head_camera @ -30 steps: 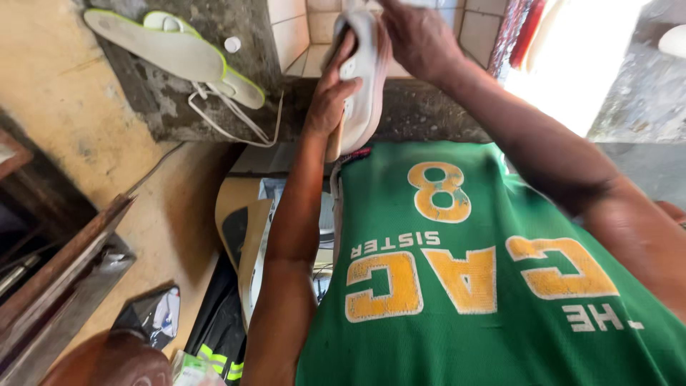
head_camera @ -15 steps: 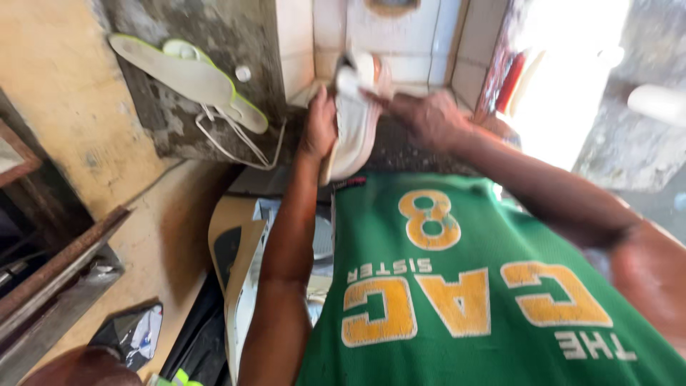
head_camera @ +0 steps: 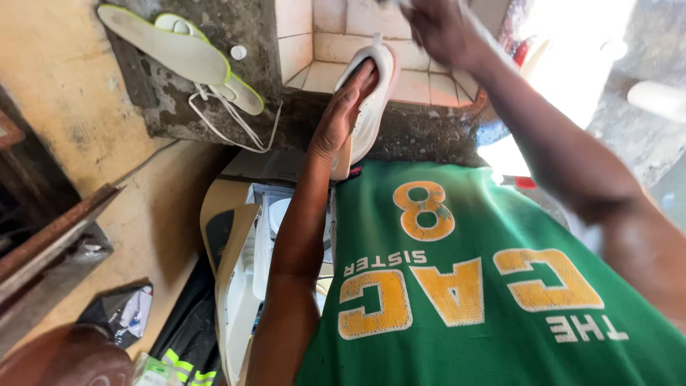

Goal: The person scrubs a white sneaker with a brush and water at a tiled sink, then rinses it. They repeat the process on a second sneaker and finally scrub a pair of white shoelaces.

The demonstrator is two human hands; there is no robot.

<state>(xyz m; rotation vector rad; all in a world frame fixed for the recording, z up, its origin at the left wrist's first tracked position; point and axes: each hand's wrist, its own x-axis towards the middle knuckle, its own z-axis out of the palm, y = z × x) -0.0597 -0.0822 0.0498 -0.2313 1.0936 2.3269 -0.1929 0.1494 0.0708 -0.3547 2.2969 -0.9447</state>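
So the white shoe [head_camera: 371,100] is propped on the edge of a tiled basin [head_camera: 421,82], standing on its length with the long axis running up and away from the person, one end poking up by the tile wall and the other end down near the rough concrete ledge [head_camera: 421,136]. It looks like a pale sneaker, mostly white with a slightly tan edge at the low end, the fine detail is blurry.

The left hand [head_camera: 343,114] is the one on it: palm and fingers flat and wrapped along the shoe's left side, pressing it against the basin rim rather than pinching. The right hand [head_camera: 443,28] is just above and to the right of the shoe's top end, motion-blurred, so I can't tell if it's closed on anything.

Further out on the left, two insoles [head_camera: 179,53] and a white lace [head_camera: 229,118] lie on the concrete. A green jersey [head_camera: 464,286] fills the bottom.
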